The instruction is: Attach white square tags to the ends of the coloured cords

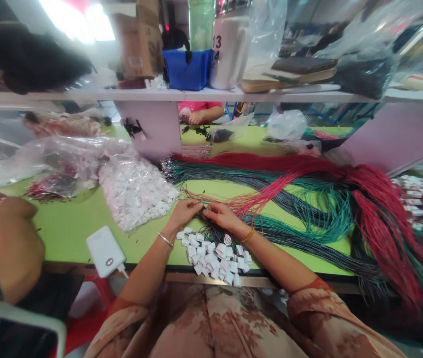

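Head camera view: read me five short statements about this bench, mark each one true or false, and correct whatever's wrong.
1. The fingertips of the bare left hand and bare right hand meet at a small dark item. True.
2. The shiny silver metal bangle is on the right arm. False: the bangle is on the left arm.
3. Small folded white pieces lie nearer the person's body than both hands. True.
4. The blue plastic bin stands on the green tabletop. False: the bin stands on the raised white shelf.
5. Long thin red wires lie towards the right side. True.
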The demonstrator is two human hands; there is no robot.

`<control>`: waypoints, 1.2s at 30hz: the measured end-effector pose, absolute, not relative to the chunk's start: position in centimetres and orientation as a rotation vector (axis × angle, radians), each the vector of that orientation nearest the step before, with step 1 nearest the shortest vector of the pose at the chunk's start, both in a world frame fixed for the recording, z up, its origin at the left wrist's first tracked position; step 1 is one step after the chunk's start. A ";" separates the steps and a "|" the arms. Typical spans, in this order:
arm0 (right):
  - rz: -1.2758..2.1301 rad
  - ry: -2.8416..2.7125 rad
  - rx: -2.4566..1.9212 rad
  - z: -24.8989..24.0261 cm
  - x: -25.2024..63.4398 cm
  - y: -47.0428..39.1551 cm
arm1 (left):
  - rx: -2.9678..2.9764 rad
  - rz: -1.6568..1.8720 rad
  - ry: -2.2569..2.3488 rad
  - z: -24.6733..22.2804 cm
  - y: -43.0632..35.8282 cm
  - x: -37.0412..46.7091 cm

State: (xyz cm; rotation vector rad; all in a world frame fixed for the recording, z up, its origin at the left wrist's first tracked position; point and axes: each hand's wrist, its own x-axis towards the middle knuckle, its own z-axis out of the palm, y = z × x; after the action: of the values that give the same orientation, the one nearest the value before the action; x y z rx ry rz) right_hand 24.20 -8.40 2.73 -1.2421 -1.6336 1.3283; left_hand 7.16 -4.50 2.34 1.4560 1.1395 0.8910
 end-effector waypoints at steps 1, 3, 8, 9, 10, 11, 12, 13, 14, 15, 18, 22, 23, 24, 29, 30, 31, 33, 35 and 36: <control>1.279 -1.679 -1.261 2.7 24.1 -8.5 | 1.495 0.883 1.145 2.4 -4.6 7.2; 1.117 -1.818 -1.318 2.7 24.0 -8.8 | 1.589 0.884 1.180 2.6 -4.8 7.3; 0.341 -1.986 -1.588 3.7 24.1 -9.4 | 1.767 0.975 1.149 3.5 -5.3 7.6; 0.219 -1.976 -1.622 4.0 24.2 -9.3 | 1.778 0.974 1.133 3.6 -5.4 7.6; 0.152 -1.984 -1.633 4.2 24.3 -9.1 | 1.786 0.965 1.116 3.7 -5.4 7.6; 0.141 -2.010 -1.625 4.4 24.4 -8.9 | 1.789 0.956 1.100 3.8 -5.4 7.6; 0.171 -2.038 -1.607 4.4 24.5 -8.6 | 1.790 0.946 1.085 3.8 -5.3 7.6; 0.236 -2.053 -1.581 4.4 24.6 -8.3 | 1.789 0.942 1.072 3.7 -5.2 7.5; 0.335 -2.048 -1.545 4.3 24.5 -8.0 | 1.790 0.939 1.061 3.7 -5.2 7.4; 0.473 -2.013 -1.493 4.1 24.5 -7.6 | 1.797 0.938 1.051 3.6 -5.1 7.4; 1.062 -1.735 -1.247 3.6 24.0 -6.4 | 1.854 0.927 1.045 3.5 -5.1 7.3; 1.549 -1.086 -1.054 4.0 23.3 -4.7 | 1.962 0.934 1.092 3.5 -5.6 7.6; 1.553 -0.947 -1.043 4.4 23.2 -4.5 | 1.964 0.940 1.113 3.4 -5.6 7.7; 1.529 -0.842 -1.030 4.8 23.0 -4.4 | 1.942 0.946 1.133 3.2 -5.6 7.8; 1.351 -0.764 -0.982 6.2 22.0 -6.9 | 1.699 0.998 1.209 1.7 -5.1 8.1; 1.350 -0.804 -1.005 6.2 21.8 -7.7 | 1.687 1.011 1.238 1.5 -5.0 8.1; 1.365 -0.851 -1.036 6.0 21.7 -8.5 | 1.687 1.019 1.265 1.5 -5.0 8.0; 1.433 -0.924 -1.099 5.4 21.8 -9.6 | 1.696 1.017 1.287 1.7 -5.0 7.9; 1.534 -0.944 -1.154 4.4 22.1 -9.9 | 1.703 1.009 1.281 2.2 -5.2 7.8; 1.586 -0.949 -1.171 4.0 22.2 -9.7 | 1.706 1.005 1.273 2.5 -5.3 7.8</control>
State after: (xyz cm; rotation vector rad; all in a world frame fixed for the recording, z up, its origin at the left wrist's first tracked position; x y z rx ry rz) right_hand 22.25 -9.75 4.00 -1.1713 -0.9489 1.5858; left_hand 7.79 -5.29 2.50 1.7056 1.2727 1.0049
